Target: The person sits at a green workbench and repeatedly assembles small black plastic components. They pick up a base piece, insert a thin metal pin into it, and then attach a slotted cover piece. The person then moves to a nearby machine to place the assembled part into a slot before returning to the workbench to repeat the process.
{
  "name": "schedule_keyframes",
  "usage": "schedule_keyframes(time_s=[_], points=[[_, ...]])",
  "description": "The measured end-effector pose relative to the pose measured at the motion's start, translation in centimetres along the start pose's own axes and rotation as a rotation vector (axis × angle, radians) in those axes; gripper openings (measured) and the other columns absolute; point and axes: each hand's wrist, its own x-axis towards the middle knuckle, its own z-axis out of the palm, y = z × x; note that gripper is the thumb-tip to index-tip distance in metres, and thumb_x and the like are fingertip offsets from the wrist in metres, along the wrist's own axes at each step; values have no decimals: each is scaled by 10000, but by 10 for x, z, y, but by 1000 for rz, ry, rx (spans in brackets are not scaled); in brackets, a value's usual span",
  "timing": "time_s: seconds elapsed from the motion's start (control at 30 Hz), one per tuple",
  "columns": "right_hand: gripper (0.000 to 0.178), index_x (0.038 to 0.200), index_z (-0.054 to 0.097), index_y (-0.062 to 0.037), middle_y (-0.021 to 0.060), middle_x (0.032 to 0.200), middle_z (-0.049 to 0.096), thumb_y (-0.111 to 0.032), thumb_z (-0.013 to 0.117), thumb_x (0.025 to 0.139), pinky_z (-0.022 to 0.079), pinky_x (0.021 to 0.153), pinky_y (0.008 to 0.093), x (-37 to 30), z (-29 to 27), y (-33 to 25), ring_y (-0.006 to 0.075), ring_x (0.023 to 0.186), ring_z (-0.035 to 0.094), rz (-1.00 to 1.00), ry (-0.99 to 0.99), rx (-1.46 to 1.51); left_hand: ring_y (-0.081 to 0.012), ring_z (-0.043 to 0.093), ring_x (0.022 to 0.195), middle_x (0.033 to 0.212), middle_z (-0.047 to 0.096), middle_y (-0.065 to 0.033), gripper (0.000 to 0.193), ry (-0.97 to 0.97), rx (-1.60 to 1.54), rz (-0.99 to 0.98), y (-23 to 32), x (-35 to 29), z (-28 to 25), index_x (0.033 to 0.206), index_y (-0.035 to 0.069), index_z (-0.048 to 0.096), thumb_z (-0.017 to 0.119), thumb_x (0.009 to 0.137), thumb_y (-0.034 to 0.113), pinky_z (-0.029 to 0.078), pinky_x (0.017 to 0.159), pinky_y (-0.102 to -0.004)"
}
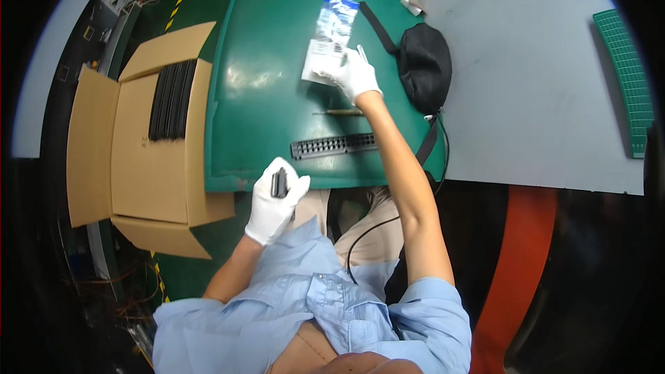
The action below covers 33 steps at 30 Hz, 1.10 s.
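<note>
Slim black part [279, 183] sits in the left hand's [267, 210] curled fingers, by the bench's [246, 121] near edge. Past a slotted strip [332, 145], bare green surface spreads left of the silver-and-blue packet [334, 26]; the right hand [356, 77] overlaps its near end, grip unclear, beside a black pouch [424, 66].

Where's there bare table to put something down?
The green tabletop is bare between its left edge and the silvery packet; so is the grey tabletop, between the black pouch and the long green gridded panel. It's crowded around the right hand: packet, pouch, and the slotted black strip toward the front edge.
</note>
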Motion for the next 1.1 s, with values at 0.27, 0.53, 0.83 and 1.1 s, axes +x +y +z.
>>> schedule_keyframes(time_s=[0.27, 0.53, 0.83, 1.1], points=[[749, 1377, 524, -62, 213, 1316, 572, -511, 749, 821, 519, 971, 444, 17, -8, 10, 377, 1156, 622, 257, -25, -298, -28, 431, 620, 675, 461, 63, 261, 7, -22, -124, -15, 1, -15, 797, 92, 483, 712, 917, 52, 390, 587, -227], [499, 1127, 669, 15, 231, 1051, 716, -378, 780, 840, 558, 881, 439, 4, -23, 60, 388, 1030, 692, 466, -147, -413, -48, 461, 665, 713, 478, 40, 268, -54, -72, -177, -9, 3, -9, 796, 97, 477, 717, 891, 27, 410, 629, -233], [336, 1038, 652, -31, 244, 986, 687, -289, 720, 835, 532, 855, 490, -5, -28, 28, 432, 952, 661, 33, 192, -251, -42, 395, 646, 690, 427, 49, 257, -65, -22, -159, -18, -3, -4, 811, 78, 478, 717, 904, 62, 388, 609, -238], [286, 1188, 693, -129, 228, 1041, 684, -162, 553, 941, 548, 850, 484, 18, 2, 12, 410, 977, 679, -63, -113, -490, -48, 396, 644, 687, 423, 38, 262, -83, 2, -135, -15, -4, 2, 807, 76, 477, 722, 898, 62, 390, 602, -240]])
